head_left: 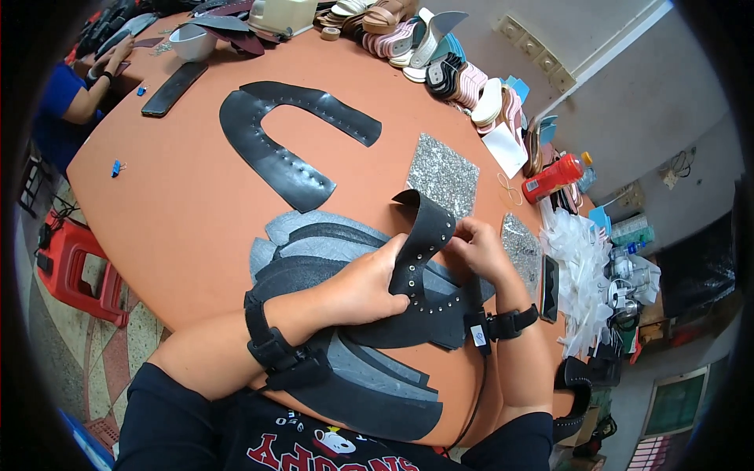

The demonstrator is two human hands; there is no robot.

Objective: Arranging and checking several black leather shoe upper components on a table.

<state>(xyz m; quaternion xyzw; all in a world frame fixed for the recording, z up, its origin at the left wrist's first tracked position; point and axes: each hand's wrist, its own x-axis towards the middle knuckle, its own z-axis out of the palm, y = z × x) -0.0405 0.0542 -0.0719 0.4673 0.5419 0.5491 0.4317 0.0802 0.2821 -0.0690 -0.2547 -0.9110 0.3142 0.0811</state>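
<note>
My left hand (375,284) grips a black studded shoe upper (426,235), thumb on its near face and fingers behind it. Metal studs or eyelets run in a row along this curved strip, which stands up from the pile. Close to its right side is my right hand (477,247), fingers bent and pinched together; whatever is between the fingertips is hidden. Beneath both hands lie several stacked black and grey upper pieces (338,235), fanned out. Another black U-shaped upper (271,149) with a row of studs lies flat farther off.
Speckled grey slabs (444,174) lie beyond my hands on the orange table (157,204). Stacked soles (471,86), a red bottle (556,177) and white plastic scraps (577,275) line the right side. A phone (174,89) and white bowl (192,43) lie near another person's arm (94,94).
</note>
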